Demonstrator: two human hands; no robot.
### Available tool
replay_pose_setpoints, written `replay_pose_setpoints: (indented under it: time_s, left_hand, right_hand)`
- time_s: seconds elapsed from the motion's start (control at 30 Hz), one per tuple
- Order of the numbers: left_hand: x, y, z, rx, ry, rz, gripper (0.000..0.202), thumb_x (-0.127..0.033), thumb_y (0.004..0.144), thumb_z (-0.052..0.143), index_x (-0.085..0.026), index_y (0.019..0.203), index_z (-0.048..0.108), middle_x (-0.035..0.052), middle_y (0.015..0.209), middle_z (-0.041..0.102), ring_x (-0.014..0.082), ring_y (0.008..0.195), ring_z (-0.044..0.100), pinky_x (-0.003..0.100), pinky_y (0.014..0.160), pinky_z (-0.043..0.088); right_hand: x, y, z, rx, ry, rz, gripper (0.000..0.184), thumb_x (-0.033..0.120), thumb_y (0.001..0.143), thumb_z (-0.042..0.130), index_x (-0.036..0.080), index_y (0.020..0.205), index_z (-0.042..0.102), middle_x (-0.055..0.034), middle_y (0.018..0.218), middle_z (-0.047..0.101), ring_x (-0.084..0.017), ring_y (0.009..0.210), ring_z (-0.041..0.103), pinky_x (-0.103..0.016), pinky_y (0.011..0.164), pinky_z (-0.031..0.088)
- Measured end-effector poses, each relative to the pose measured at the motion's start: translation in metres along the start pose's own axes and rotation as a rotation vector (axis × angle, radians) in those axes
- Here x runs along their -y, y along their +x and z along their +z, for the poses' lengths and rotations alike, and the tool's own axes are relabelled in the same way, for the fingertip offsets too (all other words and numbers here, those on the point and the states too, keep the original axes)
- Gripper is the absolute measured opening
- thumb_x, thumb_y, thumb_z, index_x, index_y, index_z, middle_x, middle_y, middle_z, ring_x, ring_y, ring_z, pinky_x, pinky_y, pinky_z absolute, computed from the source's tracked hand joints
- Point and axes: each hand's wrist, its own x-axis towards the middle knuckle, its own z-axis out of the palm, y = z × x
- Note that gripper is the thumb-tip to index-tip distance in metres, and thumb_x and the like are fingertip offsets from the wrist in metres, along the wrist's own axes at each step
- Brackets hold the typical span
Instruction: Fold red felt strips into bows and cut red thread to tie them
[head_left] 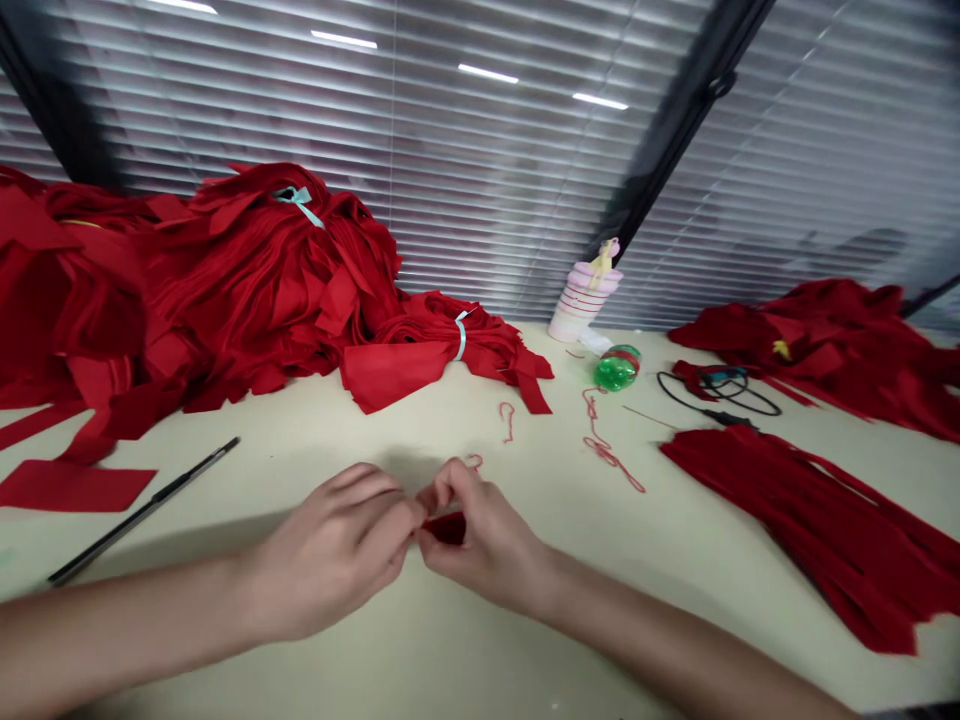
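My left hand [337, 545] and my right hand [484, 535] meet fingertip to fingertip above the middle of the table. Between them is a small piece of red fabric [448, 527], mostly covered by the fingers. Both hands are closed in a pinch on it; the left fingertips grip at its left edge. A short bit of red thread [474, 461] shows just behind my right hand. Whether a needle is in the fingers cannot be made out.
Heaped red fabric bundles [262, 270] line the back left. A black pen-like rod [150, 510] lies left. Behind my right hand are loose red thread [604, 450], a green ball-shaped object [618, 368] and a pink-white cup-shaped holder [583, 302]. Red strips [817, 530] lie right, beside a black cable [720, 395].
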Motion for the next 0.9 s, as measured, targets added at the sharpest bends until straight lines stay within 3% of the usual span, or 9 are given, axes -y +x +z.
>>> replay_pose_setpoints:
  time_s: [0.13, 0.33, 0.53, 0.8, 0.9]
  left_hand:
    - [-0.013, 0.0, -0.017, -0.131, 0.216, 0.179, 0.017, -0.007, 0.083, 0.044, -0.011, 0.085, 0.06, 0.0104, 0.093, 0.063, 0.0228, 0.09, 0.052, 0.049, 0.088, 0.037]
    - [-0.021, -0.009, -0.02, -0.128, 0.263, 0.303, 0.028, -0.005, 0.083, 0.037, -0.008, 0.09, 0.064, 0.0151, 0.095, 0.064, 0.028, 0.098, 0.053, 0.057, 0.089, 0.027]
    - [-0.024, -0.006, -0.022, -0.074, 0.058, 0.072, 0.016, -0.005, 0.081, 0.049, -0.011, 0.089, 0.061, 0.0062, 0.086, 0.063, 0.02, 0.086, 0.049, 0.05, 0.091, 0.028]
    - [-0.028, -0.002, -0.022, -0.043, -0.012, 0.02, 0.015, 0.0, 0.078, 0.052, -0.012, 0.085, 0.059, 0.0026, 0.074, 0.058, 0.0173, 0.082, 0.044, 0.045, 0.086, 0.03]
    - [-0.028, -0.002, -0.021, -0.061, -0.011, 0.088, 0.015, 0.0, 0.078, 0.05, -0.009, 0.087, 0.058, 0.0038, 0.076, 0.059, 0.0163, 0.082, 0.044, 0.046, 0.089, 0.029]
  right_hand:
    - [0.019, 0.003, -0.015, 0.12, 0.505, 0.408, 0.038, 0.016, 0.063, 0.058, 0.022, 0.074, 0.022, 0.0057, 0.068, 0.055, -0.008, 0.057, 0.043, -0.02, 0.052, 0.031]
    - [0.021, 0.0, -0.024, 0.22, 0.92, 0.816, 0.046, 0.015, 0.051, 0.07, 0.019, 0.079, 0.034, 0.0048, 0.059, 0.057, -0.009, 0.059, 0.053, -0.021, 0.06, 0.037]
    - [0.019, -0.003, -0.023, 0.28, 0.928, 0.894, 0.049, 0.015, 0.048, 0.072, 0.019, 0.082, 0.038, 0.0036, 0.057, 0.057, -0.012, 0.057, 0.055, -0.023, 0.058, 0.039]
    - [0.021, -0.005, -0.023, 0.266, 0.885, 0.947, 0.052, 0.012, 0.046, 0.072, 0.017, 0.088, 0.042, 0.005, 0.058, 0.055, -0.009, 0.055, 0.053, -0.022, 0.057, 0.038]
    - [0.02, -0.006, -0.021, 0.257, 0.92, 0.944, 0.053, 0.011, 0.045, 0.073, 0.017, 0.087, 0.042, 0.0051, 0.058, 0.055, -0.009, 0.056, 0.053, -0.023, 0.059, 0.04]
